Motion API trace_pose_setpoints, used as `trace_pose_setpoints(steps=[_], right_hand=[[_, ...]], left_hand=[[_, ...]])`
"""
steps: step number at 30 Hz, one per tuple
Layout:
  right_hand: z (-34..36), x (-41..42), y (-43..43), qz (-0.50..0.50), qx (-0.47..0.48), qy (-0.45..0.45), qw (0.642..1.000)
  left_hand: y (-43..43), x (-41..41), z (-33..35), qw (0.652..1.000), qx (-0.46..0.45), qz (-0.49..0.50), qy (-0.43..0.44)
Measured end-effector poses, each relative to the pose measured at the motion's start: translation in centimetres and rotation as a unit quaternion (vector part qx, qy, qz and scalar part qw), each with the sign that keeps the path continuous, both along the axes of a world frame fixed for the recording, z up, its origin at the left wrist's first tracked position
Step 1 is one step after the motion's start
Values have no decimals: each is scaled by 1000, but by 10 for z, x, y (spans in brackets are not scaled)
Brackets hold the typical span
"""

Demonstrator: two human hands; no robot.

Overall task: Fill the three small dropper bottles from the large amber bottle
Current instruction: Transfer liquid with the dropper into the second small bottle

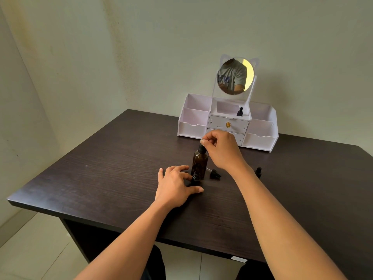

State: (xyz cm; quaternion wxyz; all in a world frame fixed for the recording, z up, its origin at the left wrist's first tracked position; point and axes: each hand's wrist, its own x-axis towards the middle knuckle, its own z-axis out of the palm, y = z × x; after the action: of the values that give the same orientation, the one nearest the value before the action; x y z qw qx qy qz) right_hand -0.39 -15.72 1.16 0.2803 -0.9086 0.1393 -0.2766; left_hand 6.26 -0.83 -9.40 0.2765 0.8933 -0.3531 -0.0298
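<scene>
**Hands on two bottles**

Left hand (177,184) holds the small bottle (196,177) between thumb and curled fingers, low on the desk (101,174). Just behind it stands the big amber bottle (199,161), upright. Right hand (221,148) pinches its black top (201,148).

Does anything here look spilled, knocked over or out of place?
No spill shows. One dropper cap lies on its side on the table, right of the large amber bottle whose top the right hand pinches, its glass tube bare. It likely came off the open small bottle the left hand holds.
</scene>
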Motion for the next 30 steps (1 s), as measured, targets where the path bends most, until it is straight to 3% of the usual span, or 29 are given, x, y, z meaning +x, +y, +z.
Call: trace_pose_setpoints(steps=[30], right_hand=[[-1, 0, -1, 2, 52, -10, 999]], left_hand=[[0, 0, -1, 1000, -6, 4, 1]])
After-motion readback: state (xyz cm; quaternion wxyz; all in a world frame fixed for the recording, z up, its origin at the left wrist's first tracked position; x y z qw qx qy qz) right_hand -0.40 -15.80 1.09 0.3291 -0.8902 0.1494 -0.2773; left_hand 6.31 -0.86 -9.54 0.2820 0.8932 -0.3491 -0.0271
